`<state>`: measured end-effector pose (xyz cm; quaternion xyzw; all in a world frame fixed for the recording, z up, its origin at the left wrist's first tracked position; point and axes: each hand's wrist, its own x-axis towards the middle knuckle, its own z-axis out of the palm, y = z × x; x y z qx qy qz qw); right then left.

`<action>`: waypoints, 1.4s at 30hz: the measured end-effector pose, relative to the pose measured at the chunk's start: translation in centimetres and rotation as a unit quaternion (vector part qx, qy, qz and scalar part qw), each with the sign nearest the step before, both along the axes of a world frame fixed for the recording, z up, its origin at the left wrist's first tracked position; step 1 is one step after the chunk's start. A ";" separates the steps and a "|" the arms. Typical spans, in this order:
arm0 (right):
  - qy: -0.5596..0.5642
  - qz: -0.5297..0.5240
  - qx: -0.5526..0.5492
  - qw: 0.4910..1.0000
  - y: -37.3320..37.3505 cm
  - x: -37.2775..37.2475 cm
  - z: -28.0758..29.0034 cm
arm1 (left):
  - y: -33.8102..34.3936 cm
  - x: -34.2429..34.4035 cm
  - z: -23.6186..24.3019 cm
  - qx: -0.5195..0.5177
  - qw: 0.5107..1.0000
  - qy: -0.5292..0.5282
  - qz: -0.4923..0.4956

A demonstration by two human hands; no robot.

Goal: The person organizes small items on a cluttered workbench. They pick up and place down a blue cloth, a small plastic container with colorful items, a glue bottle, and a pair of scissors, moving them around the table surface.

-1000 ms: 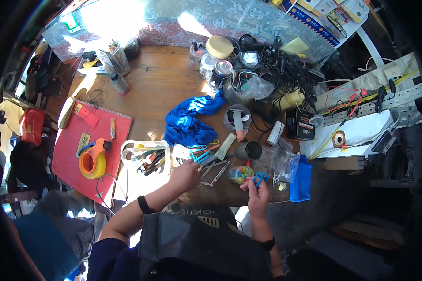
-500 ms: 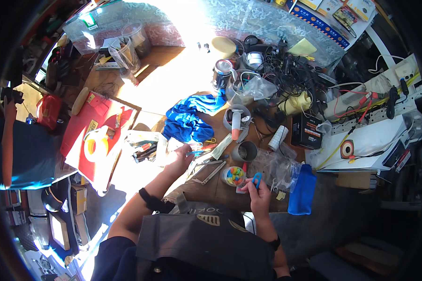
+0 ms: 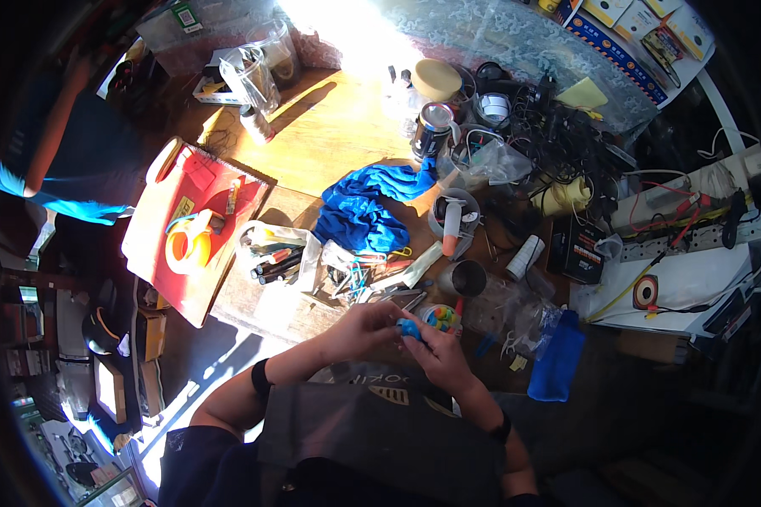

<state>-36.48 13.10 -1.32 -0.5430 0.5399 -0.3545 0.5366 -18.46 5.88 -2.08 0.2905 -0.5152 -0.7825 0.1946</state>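
Small bright-blue piece [image 3: 410, 329] sits between the person's two hands, above the near edge of the brown wooden table [image 3: 313, 316]; its exact shape is covered by fingers. The right hand [image 3: 441, 358] grips it between thumb and fingertips. The left hand [image 3: 366, 327] has its fingers bent close against it; whether they grip it too, I cannot tell.

Just beyond the hands stands a small clear plastic jar [image 3: 429, 310], partly hidden, filled with green, yellow and orange bits. Farther back, a grey cylindrical cup [image 3: 457, 282] lies tilted, its dark mouth showing; its contents cannot be made out. Behind that, a round grey metal can [image 3: 435, 221] holds a white tube with an orange end [image 3: 452, 223], which leans out over the rim.

To the left, a white plastic tray [image 3: 310, 267] holds dark-handled tools [image 3: 277, 267]. Near the far left corner, a clear plastic container [image 3: 252, 83] holds slim upright items, too blurred to name. Crumpled royal-blue cloth [image 3: 357, 209] lies behind the tray.
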 end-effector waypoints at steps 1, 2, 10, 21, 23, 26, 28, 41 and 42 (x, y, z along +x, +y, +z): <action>-0.048 -0.012 0.066 0.997 0.1 0.0 -0.2 | -0.3 0.2 -0.8 0.015 1.000 -0.008 0.001; -0.073 -0.015 0.073 0.995 0.2 -0.2 -0.3 | -1.1 0.4 -1.8 0.035 0.999 -0.003 0.002; -0.173 -0.129 0.077 0.973 0.9 -1.2 -0.5 | -7.1 -0.2 -11.7 -0.478 0.772 -0.414 0.060; -0.224 -0.220 0.052 0.948 2.0 -2.4 -0.5 | -8.0 1.3 -8.5 -0.430 0.809 -0.351 0.192; -0.241 -0.222 0.042 0.944 2.1 -2.5 -0.6 | -7.1 1.6 -5.5 -0.228 0.920 -0.238 0.210; -0.249 -0.200 -0.003 0.947 1.8 -2.3 -1.0 | -4.9 0.7 -1.4 -0.146 0.981 -0.080 0.104; -0.272 -0.182 0.002 0.945 1.7 -2.0 -1.2 | -2.7 -0.7 0.3 -0.150 0.987 -0.056 0.028; -0.290 -0.185 0.057 0.937 1.4 -1.3 -1.4 | 0.2 -3.2 -0.3 -0.124 0.992 -0.031 -0.018; -0.288 -0.189 0.067 0.936 1.4 -1.3 -1.5 | 0.2 -3.2 -0.3 -0.114 0.993 -0.037 -0.021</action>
